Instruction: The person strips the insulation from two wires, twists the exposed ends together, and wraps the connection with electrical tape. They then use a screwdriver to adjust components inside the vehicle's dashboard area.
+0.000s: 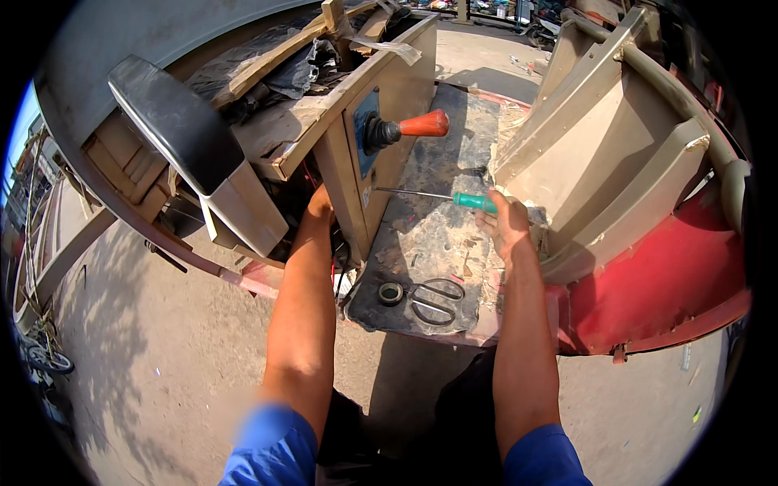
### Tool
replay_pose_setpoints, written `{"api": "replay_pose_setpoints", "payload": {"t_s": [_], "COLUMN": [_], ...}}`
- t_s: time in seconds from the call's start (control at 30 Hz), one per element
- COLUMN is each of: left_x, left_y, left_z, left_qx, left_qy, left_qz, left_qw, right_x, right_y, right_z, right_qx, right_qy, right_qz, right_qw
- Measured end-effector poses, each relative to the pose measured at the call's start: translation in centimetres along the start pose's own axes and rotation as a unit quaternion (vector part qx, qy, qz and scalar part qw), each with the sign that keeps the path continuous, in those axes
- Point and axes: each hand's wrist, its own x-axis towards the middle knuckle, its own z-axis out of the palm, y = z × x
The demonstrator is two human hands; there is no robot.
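Bright sunlight falls across pale, dusty ground, where dappled shadows spread at left.

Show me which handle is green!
The green one is the screwdriver handle, held in the right hand. The lever's handle, sticking out from the box, is red-orange; the scissors have black handles.

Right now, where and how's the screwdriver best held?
Probably by its green handle, coming from the right with the hand wrapped around it. The screwdriver lies roughly level in view, its thin shaft pointing left toward the beige panel, so the thicker handle offers more to grip. The right hand is already at that end.
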Motion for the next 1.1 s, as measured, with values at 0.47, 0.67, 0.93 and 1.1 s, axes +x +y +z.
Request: {"api": "replay_pose_setpoints", "payload": {"t_s": [0.47, 0.67, 0.93, 1.1], "left_x": [0.5, -0.2, -0.3, -0.3], "left_y": [0.0, 0.4, 0.2, 0.3], "left_z": [0.3, -0.2, -0.2, 0.0], "left_qx": [0.021, 0.028, 0.031, 0.026], "left_qy": [0.039, 0.038, 0.029, 0.017], "left_qz": [-0.003, 0.003, 0.004, 0.011], "left_qw": [0.999, 0.999, 0.999, 0.999], "right_x": [1.0, 1.1, -0.4, 0.6], "right_y": [1.7, 2.3, 0.7, 1.7], "right_z": [0.2, 0.3, 0.6, 0.2], "right_qx": [0.044, 0.029, 0.029, 0.119], "right_qy": [0.021, -0.006, 0.005, -0.030], "right_qz": [-0.031, -0.077, -0.011, -0.118], "right_qw": [0.998, 0.997, 1.000, 0.985]}}
